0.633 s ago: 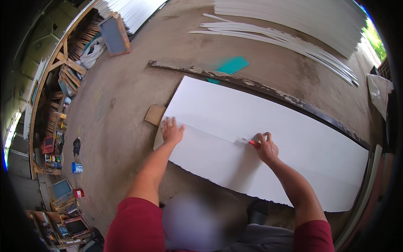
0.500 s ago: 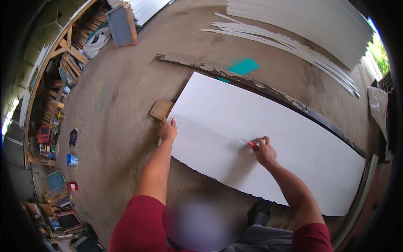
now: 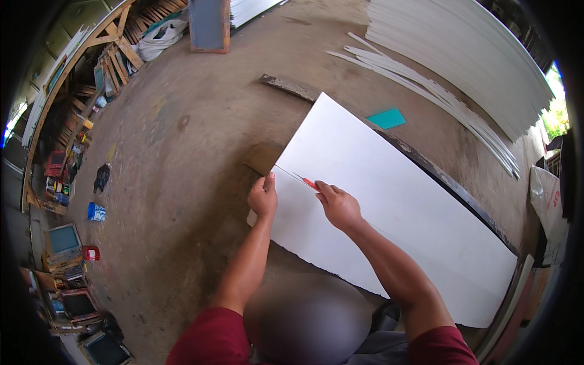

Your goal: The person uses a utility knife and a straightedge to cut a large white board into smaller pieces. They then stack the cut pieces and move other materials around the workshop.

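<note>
The knife (image 3: 311, 183) is clamped by the fingers of the right hand (image 3: 339, 207), blade (image 3: 297, 176) at the line (image 3: 283, 169). At the sheet's (image 3: 389, 194) short edge, the left hand's (image 3: 263, 197) fingers are curled; whether the edge is pinched cannot be told. The thumb (image 3: 271, 179) is best kept off the blade's path. The sheet is laid flat above the floor (image 3: 207, 140).
</note>
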Tool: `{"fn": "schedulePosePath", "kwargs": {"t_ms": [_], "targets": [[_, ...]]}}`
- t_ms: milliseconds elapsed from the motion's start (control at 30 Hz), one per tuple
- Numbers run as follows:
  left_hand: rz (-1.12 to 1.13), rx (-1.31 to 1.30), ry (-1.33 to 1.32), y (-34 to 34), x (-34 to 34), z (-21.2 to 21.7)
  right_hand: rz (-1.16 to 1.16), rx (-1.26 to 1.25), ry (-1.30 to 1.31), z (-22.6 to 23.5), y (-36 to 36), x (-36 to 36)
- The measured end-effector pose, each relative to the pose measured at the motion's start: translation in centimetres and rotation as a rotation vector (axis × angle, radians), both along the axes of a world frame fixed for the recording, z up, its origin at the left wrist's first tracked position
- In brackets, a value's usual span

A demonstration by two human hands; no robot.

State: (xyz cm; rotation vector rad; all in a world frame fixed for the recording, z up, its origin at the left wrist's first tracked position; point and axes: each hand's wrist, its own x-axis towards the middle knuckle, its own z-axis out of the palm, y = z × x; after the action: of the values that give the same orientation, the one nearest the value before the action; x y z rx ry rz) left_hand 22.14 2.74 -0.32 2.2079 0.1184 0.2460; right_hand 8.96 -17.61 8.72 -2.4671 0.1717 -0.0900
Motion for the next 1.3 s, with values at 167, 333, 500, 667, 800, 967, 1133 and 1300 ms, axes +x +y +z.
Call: {"fn": "schedulePosePath", "kwargs": {"t_ms": [167,333,500,667,800,967,1133,1300], "targets": [[0.005,-0.084,-0.051,0.5,-1.1,0.4,0.048,-0.076,0.037,1.9,2.5,3.0],[-0.009,-0.065,-0.126,0.4,-2.0,2.1,0.055,-0.111,-0.005,0.9,3.3,3.4],[-0.025,-0.112,-0.151,0.3,-1.9,1.7,0.031,-0.120,-0.020,0.0,3.6,3.5],[-0.027,-0.151,-0.167,0.5,-2.0,1.2,0.049,-0.161,0.023,1.0,4.0,3.9],[-0.036,-0.228,-0.183,0.5,-2.2,1.1,0.069,-0.205,0.137,2.0,3.8,3.7],[-0.005,-0.312,-0.117,1.2,-2.2,-1.5,0.074,-0.251,0.213,0.2,0.9,-0.8],[0.004,-0.328,-0.106,2.3,-2.7,-2.3,0.071,-0.209,0.213,0.8,0.2,-3.3],[-0.042,-0.276,-0.202,1.7,-3.1,-0.8,0.064,-0.211,-0.009,2.1,2.7,-0.6]]}}
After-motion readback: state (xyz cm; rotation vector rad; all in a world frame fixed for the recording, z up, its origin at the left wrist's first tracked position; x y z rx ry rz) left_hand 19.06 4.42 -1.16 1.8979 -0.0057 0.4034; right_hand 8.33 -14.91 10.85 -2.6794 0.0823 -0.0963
